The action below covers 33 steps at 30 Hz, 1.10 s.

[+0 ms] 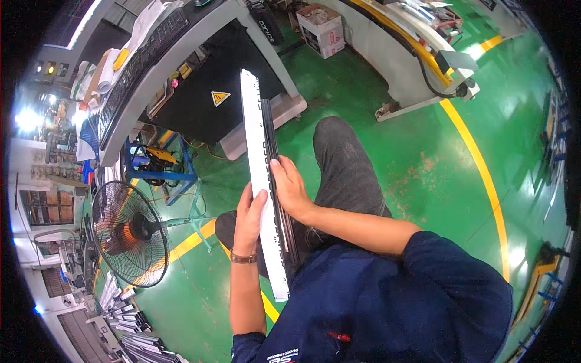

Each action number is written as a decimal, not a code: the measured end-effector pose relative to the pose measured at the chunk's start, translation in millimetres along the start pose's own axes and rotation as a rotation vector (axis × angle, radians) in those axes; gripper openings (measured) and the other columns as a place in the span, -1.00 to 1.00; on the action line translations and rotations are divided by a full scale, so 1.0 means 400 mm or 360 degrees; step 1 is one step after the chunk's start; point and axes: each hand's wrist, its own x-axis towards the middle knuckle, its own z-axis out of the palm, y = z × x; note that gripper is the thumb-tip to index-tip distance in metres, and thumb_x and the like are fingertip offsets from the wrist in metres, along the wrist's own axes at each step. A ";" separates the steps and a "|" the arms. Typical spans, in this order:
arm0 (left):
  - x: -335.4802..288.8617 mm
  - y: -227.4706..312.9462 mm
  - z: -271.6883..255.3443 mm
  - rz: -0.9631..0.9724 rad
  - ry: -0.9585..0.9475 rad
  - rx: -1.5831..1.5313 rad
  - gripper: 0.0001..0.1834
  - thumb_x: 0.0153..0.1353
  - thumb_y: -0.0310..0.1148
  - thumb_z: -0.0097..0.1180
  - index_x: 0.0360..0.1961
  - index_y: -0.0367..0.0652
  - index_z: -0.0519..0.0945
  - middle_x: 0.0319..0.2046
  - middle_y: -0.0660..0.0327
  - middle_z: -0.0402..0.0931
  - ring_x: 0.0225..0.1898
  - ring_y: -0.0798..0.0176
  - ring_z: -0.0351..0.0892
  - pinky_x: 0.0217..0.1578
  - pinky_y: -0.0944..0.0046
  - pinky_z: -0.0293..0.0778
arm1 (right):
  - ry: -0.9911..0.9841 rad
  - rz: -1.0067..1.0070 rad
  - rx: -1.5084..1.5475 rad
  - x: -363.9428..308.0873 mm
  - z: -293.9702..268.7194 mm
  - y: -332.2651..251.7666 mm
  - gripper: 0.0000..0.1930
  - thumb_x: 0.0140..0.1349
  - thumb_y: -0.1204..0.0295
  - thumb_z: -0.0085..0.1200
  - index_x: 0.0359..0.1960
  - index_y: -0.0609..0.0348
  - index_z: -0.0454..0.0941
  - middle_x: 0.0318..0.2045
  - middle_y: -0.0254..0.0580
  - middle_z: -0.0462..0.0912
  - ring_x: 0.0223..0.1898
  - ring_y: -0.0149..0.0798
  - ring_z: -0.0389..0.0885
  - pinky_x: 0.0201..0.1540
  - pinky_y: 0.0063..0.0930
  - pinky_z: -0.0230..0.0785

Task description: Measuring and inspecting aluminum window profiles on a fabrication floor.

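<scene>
A long profile bar, dark on its right side, runs nearly upright in front of my body. White film with dark printing covers its left face. Around the left side of the bar wraps my left hand, its thumb lying on the white film. My right hand grips the dark side a little farther up, fingertips against the edge. Both palms are partly hidden, and the bar's near end lies close to my shirt.
A black-caged fan stands at the left. Ahead is a machine desk with a keyboard. A machine arm and a cardboard box are beyond it. Metal profiles lie at the lower left. Yellow lines cross the green floor.
</scene>
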 end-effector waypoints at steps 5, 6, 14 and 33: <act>0.001 -0.001 0.007 0.0015 0.0026 0.0041 -0.41 0.62 -0.17 0.21 0.48 -0.34 0.46 0.20 0.17 0.62 0.12 0.37 0.59 0.17 0.29 0.53 | 0.0048 -0.0025 0.0090 -0.017 0.016 0.001 -0.48 0.75 0.07 -0.14 0.31 0.33 0.54 0.11 0.08 0.64 0.14 -0.12 0.64 0.29 -0.23 0.43; 0.004 -0.003 0.012 0.0042 0.0030 0.0093 -0.40 0.62 -0.17 0.20 0.49 -0.34 0.46 0.21 0.17 0.62 0.13 0.37 0.59 0.17 0.29 0.53 | 0.0048 -0.0024 0.0091 -0.017 0.017 0.008 -0.48 0.75 0.07 -0.14 0.31 0.33 0.54 0.11 0.08 0.64 0.14 -0.12 0.64 0.29 -0.23 0.43; 0.010 -0.006 0.035 0.0117 0.0056 0.0336 -0.29 0.71 -0.02 0.04 0.59 -0.37 0.35 0.38 0.02 0.55 0.34 0.21 0.54 0.36 0.23 0.43 | -0.0121 0.0136 0.1014 0.027 0.044 0.084 -0.31 0.77 -0.11 -0.27 0.63 0.17 0.32 0.27 -0.16 0.62 0.25 -0.10 0.63 0.42 -0.18 0.46; -0.008 0.027 0.007 -0.0327 -0.0166 -0.0097 -0.46 0.58 -0.01 0.31 0.24 -0.28 0.64 -0.06 0.27 0.74 -0.13 0.44 0.69 -0.09 0.28 0.67 | -0.0836 0.0609 0.1309 0.087 -0.059 -0.056 -0.07 0.64 -0.42 -0.51 0.48 0.19 0.46 0.32 0.18 0.67 0.32 0.02 0.67 0.33 -0.08 0.59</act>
